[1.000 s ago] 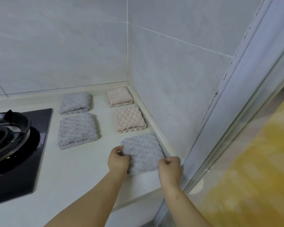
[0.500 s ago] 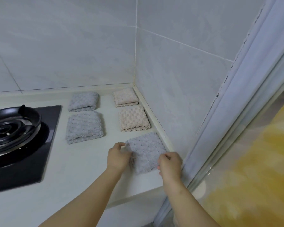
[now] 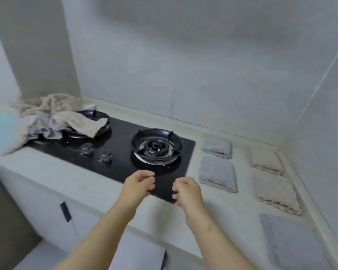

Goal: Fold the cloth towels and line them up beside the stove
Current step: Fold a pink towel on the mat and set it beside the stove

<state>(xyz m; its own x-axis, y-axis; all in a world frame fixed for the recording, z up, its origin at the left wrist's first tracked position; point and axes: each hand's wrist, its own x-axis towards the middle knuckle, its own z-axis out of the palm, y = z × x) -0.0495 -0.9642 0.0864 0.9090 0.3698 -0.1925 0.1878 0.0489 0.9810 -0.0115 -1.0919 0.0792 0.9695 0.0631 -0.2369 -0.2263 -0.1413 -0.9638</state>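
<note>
Five folded towels lie in two rows on the tabletop right of the stove: a far grey towel and a near grey towel just beside the stove's right edge, then a far beige towel, a near beige towel and a nearest grey towel along the right wall. On that showing the job looks well past halfway but unfinished: a heap of unfolded towels sprawls at the far left, partly draped over the left burner. The left hand and right hand hover over the stove's near edge, between heap and rows, fingers loosely curled and holding nothing. Reaching the heap likely means crossing the two knobs, and cloth could snag on the burner grate. The right burner stands bare. A blurred pale blue object sits at the left edge, touching the heap; what it is cannot be told.
</note>
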